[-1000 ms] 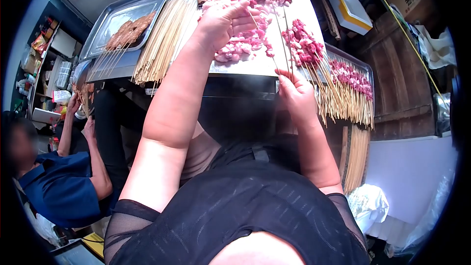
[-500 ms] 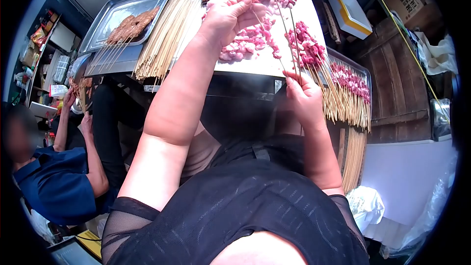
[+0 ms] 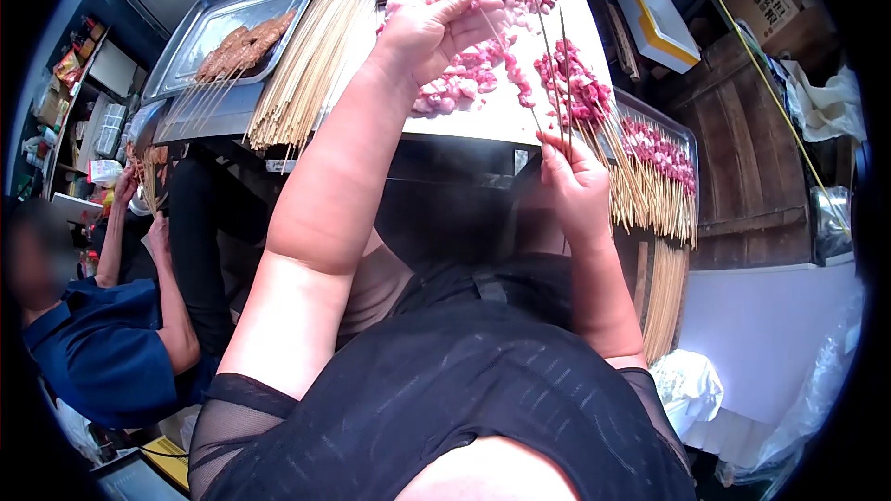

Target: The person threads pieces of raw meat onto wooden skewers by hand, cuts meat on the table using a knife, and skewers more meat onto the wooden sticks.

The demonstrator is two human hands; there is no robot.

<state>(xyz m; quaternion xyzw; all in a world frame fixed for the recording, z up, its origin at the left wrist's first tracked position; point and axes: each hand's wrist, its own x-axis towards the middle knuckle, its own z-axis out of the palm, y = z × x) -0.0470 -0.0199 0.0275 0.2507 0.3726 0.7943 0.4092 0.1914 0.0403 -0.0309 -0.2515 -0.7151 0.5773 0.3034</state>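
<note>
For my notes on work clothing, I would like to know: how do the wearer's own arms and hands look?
The left hand and right hand are bare, without gloves. The forearms are uncovered too; no watch or bracelet shows. The short black sleeves have see-through mesh and belong to a black top with pale dashes.

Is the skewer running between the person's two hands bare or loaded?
Partly loaded: the skewer carries pink meat between the left hand and right hand, but is bare near the right. Its far end is unclear.
</note>
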